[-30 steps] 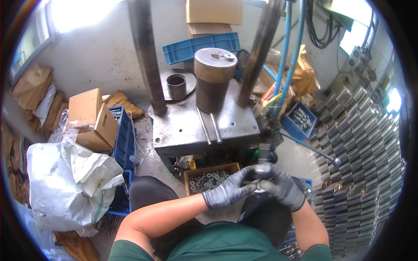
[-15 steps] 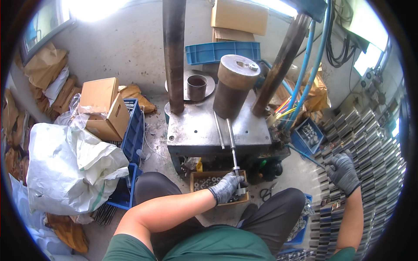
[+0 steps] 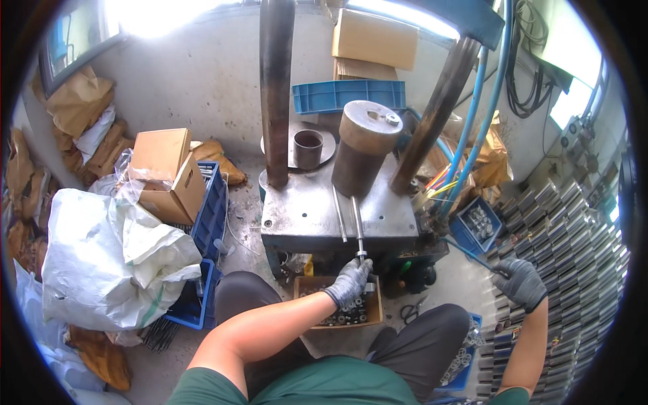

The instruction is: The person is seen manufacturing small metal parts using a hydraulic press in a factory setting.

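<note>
My left hand, in a grey knitted glove, is closed around a metal rod with a collar just beyond the fingers. The rod lines up with a thicker steel bar that runs across the press plate to the foot of a heavy steel cylinder. Left of that bar lies a thinner rod. My right hand, also gloved, is wrapped around the end of a blue lever to the right of the press. The rod's near end is mostly hidden by my left hand.
Below my left hand, a box holds several small metal parts. Stacked shiny metal tubes fill the right side. Two press columns rise from the plate. A white sack and blue crates stand at left.
My left hand has pushed the rod farther toward the press, so its collar sits closer to the thicker bar. My right hand keeps its grip on the lever. The whole view has shifted slightly.
</note>
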The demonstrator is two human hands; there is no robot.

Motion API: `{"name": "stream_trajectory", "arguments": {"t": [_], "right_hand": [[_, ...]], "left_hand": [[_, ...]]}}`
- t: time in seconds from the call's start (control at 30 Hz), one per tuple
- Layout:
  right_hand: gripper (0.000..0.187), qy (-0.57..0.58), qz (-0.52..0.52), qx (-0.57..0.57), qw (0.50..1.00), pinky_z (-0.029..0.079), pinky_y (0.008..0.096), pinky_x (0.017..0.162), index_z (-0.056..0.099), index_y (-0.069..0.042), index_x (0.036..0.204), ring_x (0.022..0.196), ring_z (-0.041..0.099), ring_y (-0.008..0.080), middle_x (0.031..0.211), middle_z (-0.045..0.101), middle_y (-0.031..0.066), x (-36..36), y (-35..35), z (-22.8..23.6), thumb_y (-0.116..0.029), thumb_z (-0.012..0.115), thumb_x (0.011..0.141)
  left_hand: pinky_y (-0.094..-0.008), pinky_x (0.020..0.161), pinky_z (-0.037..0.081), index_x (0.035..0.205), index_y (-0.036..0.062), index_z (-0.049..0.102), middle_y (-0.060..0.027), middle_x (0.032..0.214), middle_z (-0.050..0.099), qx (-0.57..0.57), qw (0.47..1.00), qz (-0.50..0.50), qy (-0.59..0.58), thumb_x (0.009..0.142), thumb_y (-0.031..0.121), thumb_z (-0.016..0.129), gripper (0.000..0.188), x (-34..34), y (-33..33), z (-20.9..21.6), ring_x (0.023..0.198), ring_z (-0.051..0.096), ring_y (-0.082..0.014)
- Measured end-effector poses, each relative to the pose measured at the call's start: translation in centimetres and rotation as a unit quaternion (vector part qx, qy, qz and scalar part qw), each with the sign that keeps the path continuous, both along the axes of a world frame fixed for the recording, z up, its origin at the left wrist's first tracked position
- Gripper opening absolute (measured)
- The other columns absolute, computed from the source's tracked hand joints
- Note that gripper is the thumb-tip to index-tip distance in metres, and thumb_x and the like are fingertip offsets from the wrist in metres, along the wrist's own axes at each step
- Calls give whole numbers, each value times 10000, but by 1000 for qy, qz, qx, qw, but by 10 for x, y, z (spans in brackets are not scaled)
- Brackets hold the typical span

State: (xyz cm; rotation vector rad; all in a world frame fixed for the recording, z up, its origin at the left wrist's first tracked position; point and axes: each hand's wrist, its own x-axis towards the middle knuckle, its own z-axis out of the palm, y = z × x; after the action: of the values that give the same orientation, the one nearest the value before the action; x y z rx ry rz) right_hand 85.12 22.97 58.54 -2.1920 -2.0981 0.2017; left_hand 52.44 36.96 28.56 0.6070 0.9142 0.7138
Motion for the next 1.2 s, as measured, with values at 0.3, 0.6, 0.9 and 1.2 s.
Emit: {"name": "stream_trajectory", "arguments": {"t": [0.3, 0.6, 0.9, 1.2], "right_hand": [[221, -126, 60, 64, 988, 593, 451, 799, 794, -70, 982, 854, 727, 356, 898, 747, 160, 16, -1, -16, -213, 681, 858], [263, -91, 45, 51, 994, 597, 477, 813, 794, -76, 1025, 841, 735, 366, 893, 759, 155, 13, -2, -12, -243, 667, 867], [384, -71, 60, 33, 995, 593, 457, 889, 800, -89, 1137, 972, 747, 352, 1020, 781, 177, 16, -3, -9, -327, 616, 899], [362, -68, 48, -9, 997, 576, 449, 906, 799, -66, 1123, 976, 742, 339, 1056, 778, 160, 7, -3, -1, -308, 650, 900]], "left_hand": [[-289, 615, 491, 1179, 101, 574, 12, 848, 584, 343, 934, -5, 100, 1104, 250, 604, 169, -31, -17, 63, 702, 542, -90], [-265, 628, 485, 1122, 102, 610, 5, 883, 619, 414, 908, 57, -22, 1080, 205, 664, 124, -46, 50, 132, 735, 570, -75], [-262, 629, 521, 1102, 78, 625, -31, 897, 646, 493, 852, 169, -48, 1078, 111, 642, 45, -37, 224, 278, 715, 591, -112], [-263, 630, 566, 1053, 54, 664, -40, 871, 683, 463, 850, 147, 201, 1038, 123, 696, 78, -8, 298, 297, 762, 656, -124]]}}
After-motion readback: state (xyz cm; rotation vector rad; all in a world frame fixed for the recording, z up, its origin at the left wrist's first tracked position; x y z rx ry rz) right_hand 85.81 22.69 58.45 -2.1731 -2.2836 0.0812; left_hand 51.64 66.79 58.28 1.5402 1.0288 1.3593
